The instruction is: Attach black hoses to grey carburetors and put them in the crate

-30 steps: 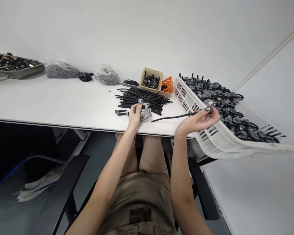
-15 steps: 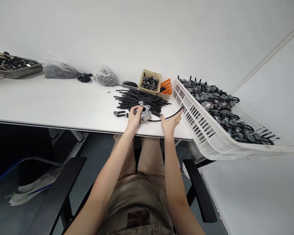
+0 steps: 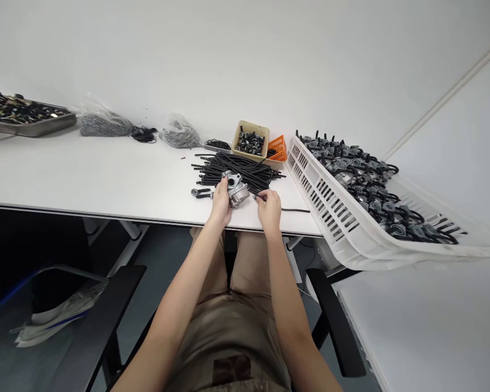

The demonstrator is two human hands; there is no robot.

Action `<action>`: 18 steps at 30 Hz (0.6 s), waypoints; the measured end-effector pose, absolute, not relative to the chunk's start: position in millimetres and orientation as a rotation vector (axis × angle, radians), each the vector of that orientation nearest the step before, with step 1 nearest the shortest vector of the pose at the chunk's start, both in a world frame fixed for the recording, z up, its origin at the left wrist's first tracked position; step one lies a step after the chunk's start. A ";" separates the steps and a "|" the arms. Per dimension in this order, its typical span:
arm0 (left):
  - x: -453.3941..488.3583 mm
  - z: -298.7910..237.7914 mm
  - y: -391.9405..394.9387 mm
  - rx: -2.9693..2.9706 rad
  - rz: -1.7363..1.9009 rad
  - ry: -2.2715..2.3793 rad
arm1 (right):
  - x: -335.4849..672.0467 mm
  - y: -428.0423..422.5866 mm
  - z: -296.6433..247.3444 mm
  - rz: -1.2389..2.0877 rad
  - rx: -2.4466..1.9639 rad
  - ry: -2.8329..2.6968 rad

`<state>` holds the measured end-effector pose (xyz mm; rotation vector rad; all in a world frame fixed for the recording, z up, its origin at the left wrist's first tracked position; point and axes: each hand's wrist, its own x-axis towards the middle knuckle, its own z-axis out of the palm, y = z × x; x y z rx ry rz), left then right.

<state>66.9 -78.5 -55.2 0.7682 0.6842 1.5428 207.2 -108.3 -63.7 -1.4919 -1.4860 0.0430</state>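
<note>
My left hand (image 3: 221,201) is closed round a grey metal part (image 3: 236,189) with a round flange, lifted slightly above the white table (image 3: 106,174). My right hand (image 3: 268,209) pinches one end of a thin black hose (image 3: 294,209) close to the part; the rest of the hose trails right along the table. Behind both hands lies a pile of black hoses (image 3: 240,167).
A white slotted crate (image 3: 343,218) full of grey parts with hoses sits tilted at the right. A beige box (image 3: 251,140) and an orange basket (image 3: 278,147) stand behind the pile. Plastic bags (image 3: 104,123) and a metal tray (image 3: 24,114) lie at the far left. Small fittings (image 3: 200,191) rest beside my left hand.
My right hand came from the crate with the black hose and now holds its end next to the metal part. My left hand has lifted and tilted the part.
</note>
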 end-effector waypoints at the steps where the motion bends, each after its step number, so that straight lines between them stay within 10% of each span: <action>1: 65.9 -52.9 -79.8 0.711 1.512 0.653 | 208.8 -110.9 -59.3 0.001 -1.457 -1.371; 12: 58.1 -48.4 -83.7 0.510 1.368 0.534 | 232.8 -168.5 21.9 -0.190 -0.712 -0.819; 18: 61.7 -45.0 -87.9 0.625 1.321 0.561 | 245.0 -144.7 -7.4 0.556 -0.548 -0.602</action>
